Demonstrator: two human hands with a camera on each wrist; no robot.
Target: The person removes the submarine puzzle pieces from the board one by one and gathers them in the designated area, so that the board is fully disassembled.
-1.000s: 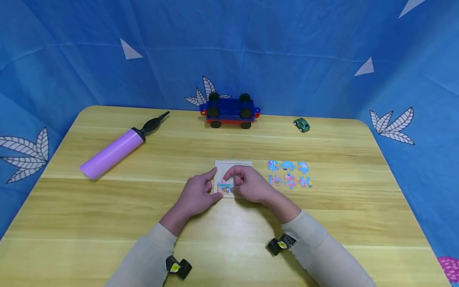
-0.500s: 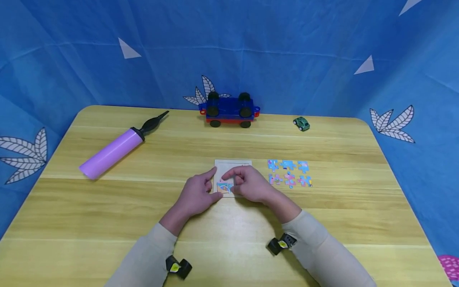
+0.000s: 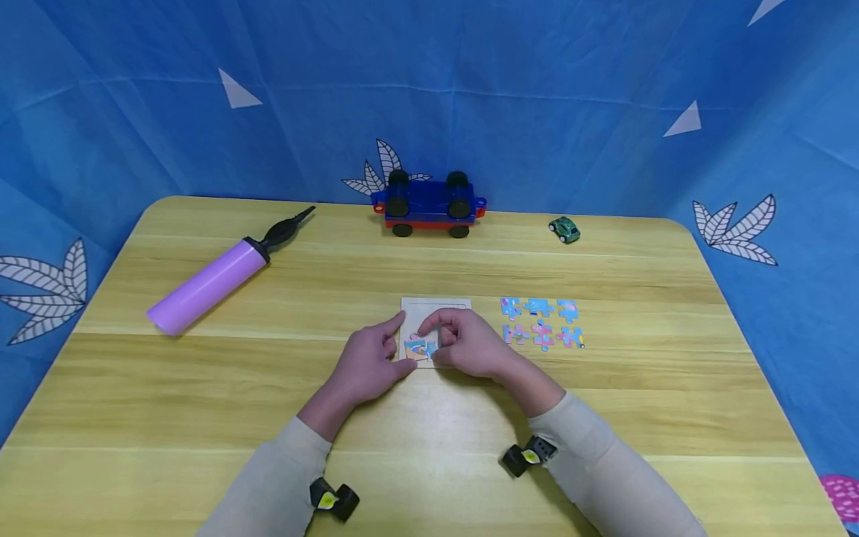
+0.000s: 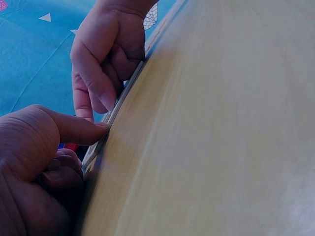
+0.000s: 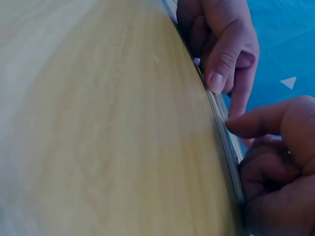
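A pale, square puzzle tray [image 3: 436, 301] lies on the table in the head view. My left hand [image 3: 365, 364] grips its left side, thumb [image 4: 93, 130] on the front edge and forefinger along the side. Over the tray bends my right hand [image 3: 470, 344], its thumb and curled forefinger pinching a small blue puzzle piece [image 3: 432, 349]. That piece sits against an orange-and-blue piece [image 3: 415, 350] in the tray's front left corner. The right fingers partly hide it. The right wrist view shows my right forefinger [image 5: 258, 122] bent down at the tray's thin edge.
Right of the tray, several loose puzzle pieces [image 3: 538, 307] lie in two rows. A purple hand pump [image 3: 209, 287] rests at the left. An upturned blue-and-red toy wagon [image 3: 429, 205] and a small green toy car [image 3: 564, 230] are along the back edge, before a blue backdrop [image 3: 537, 112].
The right forefinger shifts slightly over the tray, and the pieces at its front left turn a little, showing more of the blue piece. The left hand keeps its hold.
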